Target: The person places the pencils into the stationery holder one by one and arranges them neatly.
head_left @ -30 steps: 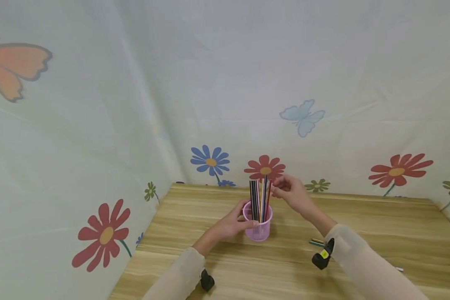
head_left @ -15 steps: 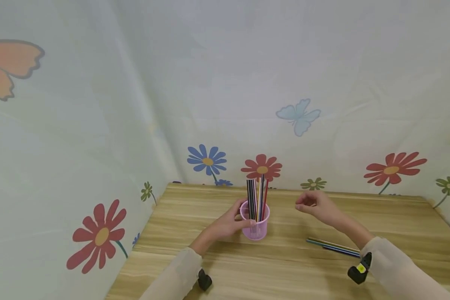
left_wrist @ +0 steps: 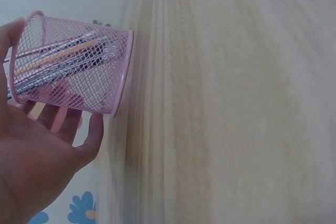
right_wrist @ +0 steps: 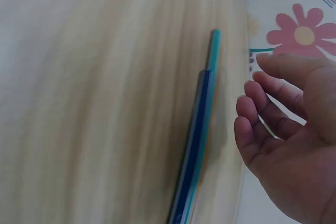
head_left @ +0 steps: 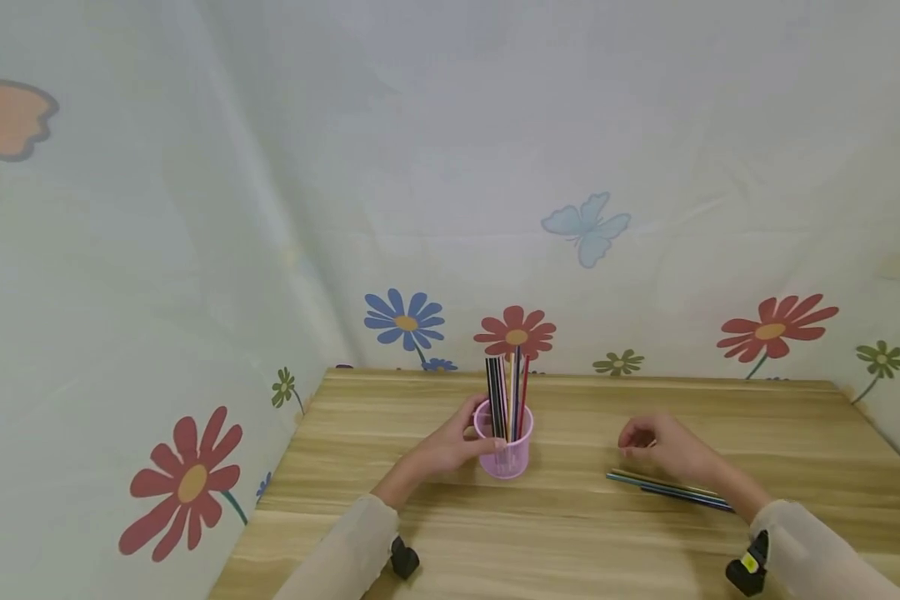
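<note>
Mesh cup [head_left: 512, 464], pink: upright on the table [head_left: 495, 546], lower centre of the head view, holding upright pencils [head_left: 496, 396]. Left hand [head_left: 447, 447]: curled round the cup. Loose pencils [head_left: 667, 488]: lying lower right of centre, well apart from the cup. Right hand [head_left: 671, 448]: moved from the pencil tops to beside these, fingers loosely bent, apparently holding nothing; work seemingly shifts tableward.

We can read no words or numbers; the yellow patch [head_left: 750, 564] on the black device [head_left: 738, 577] is too small.
</note>
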### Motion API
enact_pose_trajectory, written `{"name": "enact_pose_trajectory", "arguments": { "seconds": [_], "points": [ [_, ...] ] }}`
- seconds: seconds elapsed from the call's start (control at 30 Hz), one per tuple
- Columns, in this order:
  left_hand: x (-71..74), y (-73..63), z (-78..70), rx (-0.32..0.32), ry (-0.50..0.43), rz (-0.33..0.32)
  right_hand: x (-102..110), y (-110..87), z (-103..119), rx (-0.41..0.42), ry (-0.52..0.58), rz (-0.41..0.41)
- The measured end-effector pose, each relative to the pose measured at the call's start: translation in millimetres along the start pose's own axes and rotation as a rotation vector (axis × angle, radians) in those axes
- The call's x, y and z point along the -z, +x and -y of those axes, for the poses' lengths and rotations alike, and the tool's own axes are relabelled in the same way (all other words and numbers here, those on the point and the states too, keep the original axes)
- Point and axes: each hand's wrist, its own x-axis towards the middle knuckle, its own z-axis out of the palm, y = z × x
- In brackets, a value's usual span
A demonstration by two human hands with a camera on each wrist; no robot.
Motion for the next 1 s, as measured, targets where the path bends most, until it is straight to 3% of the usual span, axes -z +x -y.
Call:
{"name": "enact_pose_trajectory", "arguments": {
  "seconds": [0.27, 1.0],
  "points": [
    [2.1, -1.2, 2.2, -0.024, -0.007, -0.004, -6.8, -8.1, -8.8, -0.003, -0.028, 0.074],
    [-1.5, 2.6, 9.4, -0.035, -0.008, -0.001, -15.0, -16.0, -15.7, -0.008, 0.0, 0.061]
  ]
}}
